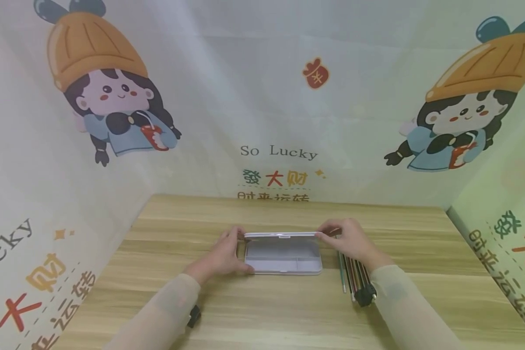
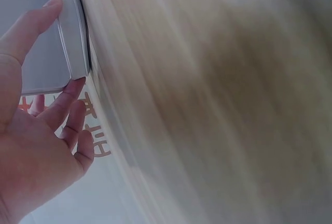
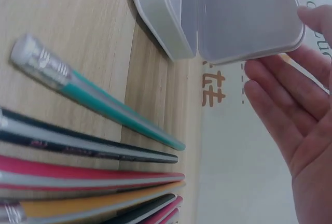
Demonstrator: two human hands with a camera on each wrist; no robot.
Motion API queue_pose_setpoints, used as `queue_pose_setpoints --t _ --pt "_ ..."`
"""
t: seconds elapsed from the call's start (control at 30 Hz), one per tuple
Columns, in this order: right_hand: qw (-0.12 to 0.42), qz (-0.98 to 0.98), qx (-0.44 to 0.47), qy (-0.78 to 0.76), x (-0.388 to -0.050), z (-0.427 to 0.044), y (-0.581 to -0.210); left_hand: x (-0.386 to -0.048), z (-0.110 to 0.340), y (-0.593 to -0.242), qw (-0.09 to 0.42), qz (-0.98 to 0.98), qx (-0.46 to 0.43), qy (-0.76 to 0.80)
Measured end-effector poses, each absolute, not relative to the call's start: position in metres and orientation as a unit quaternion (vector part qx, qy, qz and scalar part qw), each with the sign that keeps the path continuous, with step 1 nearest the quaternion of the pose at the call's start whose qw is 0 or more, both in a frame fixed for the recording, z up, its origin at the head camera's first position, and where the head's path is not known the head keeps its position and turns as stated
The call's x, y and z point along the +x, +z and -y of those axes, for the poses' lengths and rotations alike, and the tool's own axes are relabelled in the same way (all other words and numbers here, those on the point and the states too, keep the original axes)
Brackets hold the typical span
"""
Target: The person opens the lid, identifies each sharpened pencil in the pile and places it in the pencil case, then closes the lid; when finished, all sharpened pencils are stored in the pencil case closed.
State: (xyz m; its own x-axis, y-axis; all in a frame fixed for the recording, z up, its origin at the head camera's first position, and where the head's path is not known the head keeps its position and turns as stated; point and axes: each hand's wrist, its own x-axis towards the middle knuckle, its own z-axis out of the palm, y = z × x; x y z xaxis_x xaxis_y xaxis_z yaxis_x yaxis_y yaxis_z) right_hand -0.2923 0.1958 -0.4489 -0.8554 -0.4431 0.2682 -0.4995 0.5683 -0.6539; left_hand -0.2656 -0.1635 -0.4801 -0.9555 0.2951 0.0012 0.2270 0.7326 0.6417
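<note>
One white case (image 1: 267,266): on the bench (image 1: 253,316), long axis running left-right, open side toward the person, lid (image 1: 280,248) propped up along its far edge
Left hand (image 1: 223,253): round the case's left end, thumb on the front rim, fingers spread at the back corner, so yeah, it's got a grip
Right hand (image 1: 350,240): thumb and fingers nearly closed, pinching the lid's right corner
Pencils (image 1: 350,272): right of the case, roughly crosswise to it, teal one (image 3: 122,107) nearest
In the way: right hand and sleeve (image 1: 402,296) partly cover the pencils
Backdrop (image 1: 210,180): behind the case, cartoon prints
</note>
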Motion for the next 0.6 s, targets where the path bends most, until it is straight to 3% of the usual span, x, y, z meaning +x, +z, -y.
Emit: queue_pose_setpoints --t 0.6 --pt "0.161 0.864 0.254 0.404 -0.2964 -0.1946 -0.4519 -0.2668 0.1616 -0.4841 0.033 -0.928 0.154 0.337"
